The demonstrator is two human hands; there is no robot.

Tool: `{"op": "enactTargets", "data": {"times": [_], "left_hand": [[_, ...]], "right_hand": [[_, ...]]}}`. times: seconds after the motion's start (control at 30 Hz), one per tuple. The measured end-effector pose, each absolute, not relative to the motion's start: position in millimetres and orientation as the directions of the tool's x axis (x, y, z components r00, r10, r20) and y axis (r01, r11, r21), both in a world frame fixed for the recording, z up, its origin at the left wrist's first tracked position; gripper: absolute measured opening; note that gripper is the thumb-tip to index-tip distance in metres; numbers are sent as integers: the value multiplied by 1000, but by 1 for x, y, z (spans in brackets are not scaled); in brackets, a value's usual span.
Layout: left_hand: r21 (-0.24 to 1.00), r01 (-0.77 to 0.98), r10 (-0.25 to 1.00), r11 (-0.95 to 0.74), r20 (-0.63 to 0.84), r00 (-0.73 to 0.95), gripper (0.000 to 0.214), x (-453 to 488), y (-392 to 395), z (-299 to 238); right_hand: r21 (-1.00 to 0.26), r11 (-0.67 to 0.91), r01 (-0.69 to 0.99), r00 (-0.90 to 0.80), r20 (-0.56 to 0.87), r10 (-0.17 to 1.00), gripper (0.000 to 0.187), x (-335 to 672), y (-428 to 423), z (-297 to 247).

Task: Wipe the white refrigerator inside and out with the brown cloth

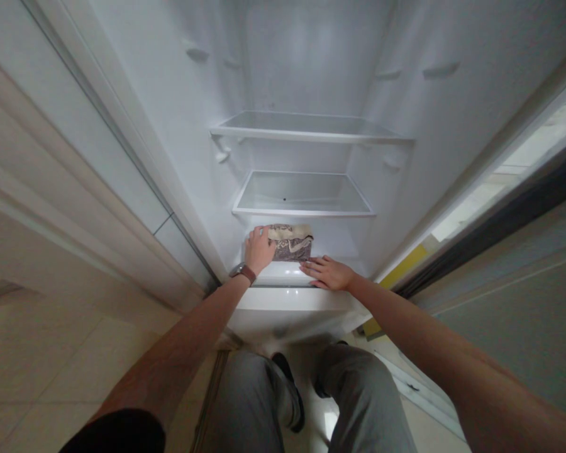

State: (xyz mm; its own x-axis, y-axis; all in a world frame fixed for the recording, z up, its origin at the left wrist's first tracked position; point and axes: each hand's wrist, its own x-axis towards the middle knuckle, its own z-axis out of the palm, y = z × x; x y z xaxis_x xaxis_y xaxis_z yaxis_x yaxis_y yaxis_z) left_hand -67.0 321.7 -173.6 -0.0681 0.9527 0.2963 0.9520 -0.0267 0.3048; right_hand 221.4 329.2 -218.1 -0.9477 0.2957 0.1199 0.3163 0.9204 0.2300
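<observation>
At the left grip, the bundle is beige above with dark markings, grey-brown below with pale swirling motifs. The watch strap just behind that grip is brown. Above both grips, the shelf edge is white; right of the right grip, a strip is yellow.

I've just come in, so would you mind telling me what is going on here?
A person is at an open refrigerator, handling a brown-and-beige patterned bundle, perhaps folded cloth, low inside, below two white-rimmed shelves. The left hand is on its left end. The right hand lies palm down by its near right corner; whether it touches the bundle is hard to tell.
</observation>
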Motion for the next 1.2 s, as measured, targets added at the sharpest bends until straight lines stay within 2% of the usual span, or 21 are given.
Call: {"op": "enactTargets", "data": {"times": [0.13, 0.23, 0.37, 0.57, 0.9, 1.2], "left_hand": [[163, 985, 974, -54, 226, 16, 48, -107, 313, -191], [112, 990, 985, -87, 157, 69, 52, -107, 315, -199], [124, 989, 991, -76, 115, 61, 53, -99, 323, -200], [135, 989, 989, -68, 141, 49, 51, -101, 325, -203], [115, 977, 981, -181, 93, 171, 60, -105, 303, -208], [128, 982, 985, -138, 119, 123, 59, -101, 304, -205]], "right_hand": [[223, 918, 329, -944, 114, 310, 59, 222, 329, -219], [225, 916, 331, -943, 103, 316, 60, 222, 329, -219], [211, 917, 338, -941, 107, 322, 61, 223, 331, -221], [199, 916, 349, -935, 135, 328, 59, 224, 330, -223], [234, 900, 368, -930, 95, 356, 59, 224, 327, -218], [253, 891, 378, -926, 117, 360, 57, 226, 323, -218]]}}
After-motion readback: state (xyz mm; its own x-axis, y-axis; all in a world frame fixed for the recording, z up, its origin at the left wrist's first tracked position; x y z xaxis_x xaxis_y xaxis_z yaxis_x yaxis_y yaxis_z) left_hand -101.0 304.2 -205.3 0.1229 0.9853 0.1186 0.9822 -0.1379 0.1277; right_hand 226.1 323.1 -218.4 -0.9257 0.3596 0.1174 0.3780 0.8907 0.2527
